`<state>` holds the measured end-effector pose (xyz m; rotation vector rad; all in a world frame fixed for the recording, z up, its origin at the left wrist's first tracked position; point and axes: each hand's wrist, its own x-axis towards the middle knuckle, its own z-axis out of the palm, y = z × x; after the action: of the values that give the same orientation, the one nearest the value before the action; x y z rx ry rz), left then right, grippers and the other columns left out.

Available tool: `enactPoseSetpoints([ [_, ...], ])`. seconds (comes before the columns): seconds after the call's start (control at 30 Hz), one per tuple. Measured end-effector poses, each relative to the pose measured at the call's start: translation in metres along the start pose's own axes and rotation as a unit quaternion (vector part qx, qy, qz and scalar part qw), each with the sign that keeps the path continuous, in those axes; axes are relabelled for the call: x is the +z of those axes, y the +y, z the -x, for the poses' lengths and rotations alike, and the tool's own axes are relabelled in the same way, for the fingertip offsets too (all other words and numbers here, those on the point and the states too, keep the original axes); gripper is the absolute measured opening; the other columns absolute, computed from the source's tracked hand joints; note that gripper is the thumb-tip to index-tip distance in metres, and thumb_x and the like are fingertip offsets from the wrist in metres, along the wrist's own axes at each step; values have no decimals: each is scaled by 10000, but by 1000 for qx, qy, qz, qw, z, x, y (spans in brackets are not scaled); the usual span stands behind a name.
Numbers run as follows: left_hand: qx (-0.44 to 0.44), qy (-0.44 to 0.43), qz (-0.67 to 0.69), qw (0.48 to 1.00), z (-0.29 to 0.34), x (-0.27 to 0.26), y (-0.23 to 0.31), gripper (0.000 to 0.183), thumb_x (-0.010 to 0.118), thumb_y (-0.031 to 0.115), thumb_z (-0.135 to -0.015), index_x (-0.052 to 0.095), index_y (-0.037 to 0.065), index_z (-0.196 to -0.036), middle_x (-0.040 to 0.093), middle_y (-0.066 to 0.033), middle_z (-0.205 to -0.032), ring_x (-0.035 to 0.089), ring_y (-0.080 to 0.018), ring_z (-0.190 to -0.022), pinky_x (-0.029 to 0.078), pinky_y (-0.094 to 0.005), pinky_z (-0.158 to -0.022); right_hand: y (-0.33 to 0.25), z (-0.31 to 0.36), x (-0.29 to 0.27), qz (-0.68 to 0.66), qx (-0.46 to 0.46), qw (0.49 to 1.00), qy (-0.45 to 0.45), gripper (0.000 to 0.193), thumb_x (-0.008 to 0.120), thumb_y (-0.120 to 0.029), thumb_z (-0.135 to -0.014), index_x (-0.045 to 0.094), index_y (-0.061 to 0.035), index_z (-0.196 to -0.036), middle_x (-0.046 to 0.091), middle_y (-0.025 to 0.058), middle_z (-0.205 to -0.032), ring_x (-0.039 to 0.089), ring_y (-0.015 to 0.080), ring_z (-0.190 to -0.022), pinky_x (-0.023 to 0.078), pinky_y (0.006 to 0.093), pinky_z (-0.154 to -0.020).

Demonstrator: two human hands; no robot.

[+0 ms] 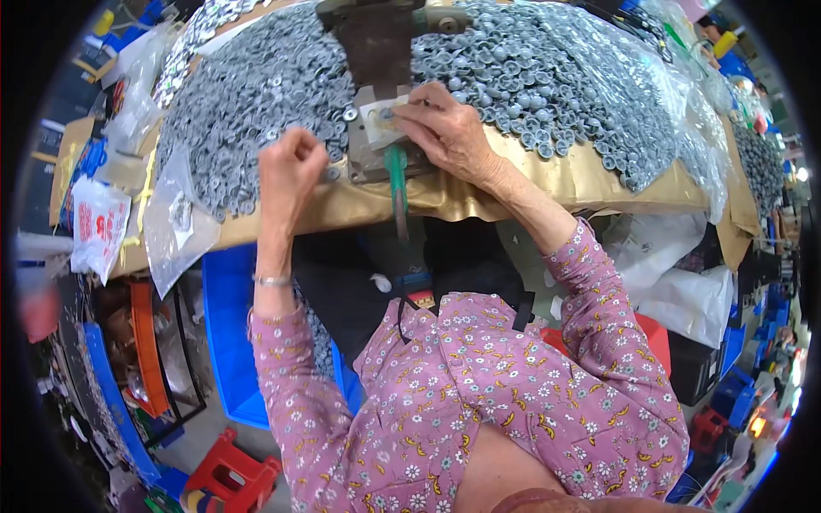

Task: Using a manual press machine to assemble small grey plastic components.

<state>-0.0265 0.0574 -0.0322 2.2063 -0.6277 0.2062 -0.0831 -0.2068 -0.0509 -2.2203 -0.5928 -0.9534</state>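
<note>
While the left hand (292, 164) is curled, the right (457, 137) touches a plate (375, 132).

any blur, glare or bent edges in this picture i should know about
Head view: fisheye bends the front edge of the table, and the picture corners go black; head view: glare streaks the clear plastic sheet; head view: the left hand looks slightly soft, possibly from motion; head view: bright spots of light wash out along the right rim.

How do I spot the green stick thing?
Find the dark metal machine at the top middle. Below it, between the left hand and right hand, a thin bar sticks toward the person. Its bright green sets it apart from the gold tabletop.
</note>
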Motion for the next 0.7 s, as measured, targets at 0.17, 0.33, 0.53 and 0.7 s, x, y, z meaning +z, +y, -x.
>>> enactPoseSetpoints([
  [0.17,-8,224,91,970,3,24,-3,99,761,47,-827,675,18,-789,638,-17,-632,540,-61,-553,452,-247,-538,0,-1,2,-15,16,1000,19,203,759,-29,-872,765,-43,-1074,653,87,-1034,692,196,-725,550,307,-632],
  [0.33,-38,203,78,975,20,5,-7,79,776,55,-848,706,22,-831,648,9,-662,541,-30,-590,447,-210,-549,5,2,7,-21,15,999,24,201,763,-73,-875,764,-66,-1076,650,78,-1044,702,213,-742,563,321,-639],
  [0.53,-42,81,43,995,47,1,-7,122,798,70,-838,743,1,-923,695,-52,-751,622,-98,-618,501,-257,-586,4,5,8,-22,0,999,40,199,764,-89,-876,762,-84,-1075,636,76,-1049,711,223,-754,575,329,-637],
  [0.7,-43,38,-5,998,48,4,-3,239,816,114,-805,749,21,-1015,680,-91,-759,657,-178,-636,530,-312,-618,3,6,9,-33,16,998,41,199,758,-88,-888,762,-92,-1086,632,72,-1043,706,219,-739,574,330,-626],
])
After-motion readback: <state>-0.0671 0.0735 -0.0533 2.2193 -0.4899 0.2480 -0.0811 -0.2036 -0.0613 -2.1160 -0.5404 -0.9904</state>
